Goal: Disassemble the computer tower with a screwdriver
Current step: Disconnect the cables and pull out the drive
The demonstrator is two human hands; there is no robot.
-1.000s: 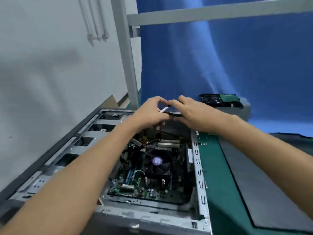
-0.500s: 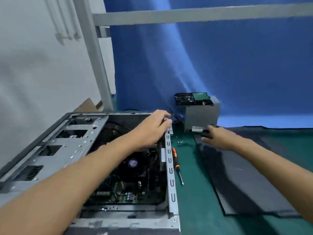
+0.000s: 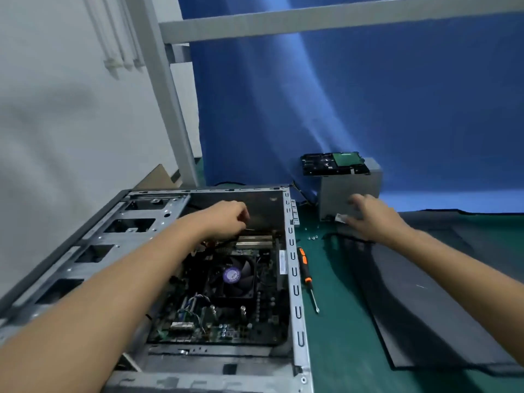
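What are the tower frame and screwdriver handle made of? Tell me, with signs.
Tower frame: likely sheet steel, dull bare grey, with punched slots and folded edges. Screwdriver handle: probably plastic or rubber, matt orange and black bands; shaft glints like metal.

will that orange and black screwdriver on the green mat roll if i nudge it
The orange-and-black screwdriver has a rounded handle and lies flat on the green mat, so a sideways nudge would probably roll it a little. With its thin metal shaft and slim handle, it should feel stiff and fairly light when lifted.
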